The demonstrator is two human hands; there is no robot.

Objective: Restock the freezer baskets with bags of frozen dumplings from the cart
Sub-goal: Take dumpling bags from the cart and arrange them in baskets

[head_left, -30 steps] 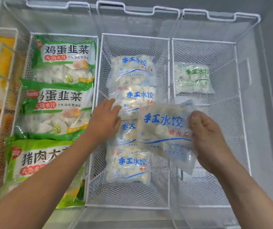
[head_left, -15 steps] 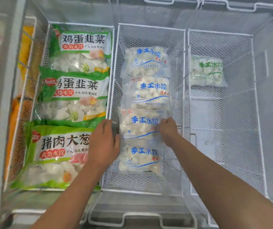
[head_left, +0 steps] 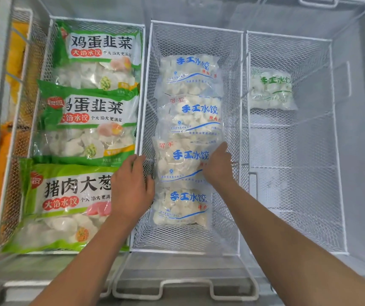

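Head view looks down into a chest freezer holding wire baskets side by side. Against the left wall, the left basket [head_left: 143, 89] is packed with three green-printed bags [head_left: 93, 111] overlapping from its far edge to its near edge. The left hand [head_left: 130, 191] hovers over the divider between this basket and the middle basket [head_left: 241, 133], fingers loosely bent, gripping nothing; whether they touch the wire cannot be told. In the middle basket four blue-printed bags lie in a row, and the third bag [head_left: 181, 162] has the right hand [head_left: 218, 166] on its right edge, fingers curled on the film. To settle it well, the person would likely nudge it square so it laps its neighbours evenly and lies flat, without pinching the thin film on the mesh. The right basket [head_left: 331, 140] holds one green-lettered bag [head_left: 272, 89] near its far edge, so most room remains there.
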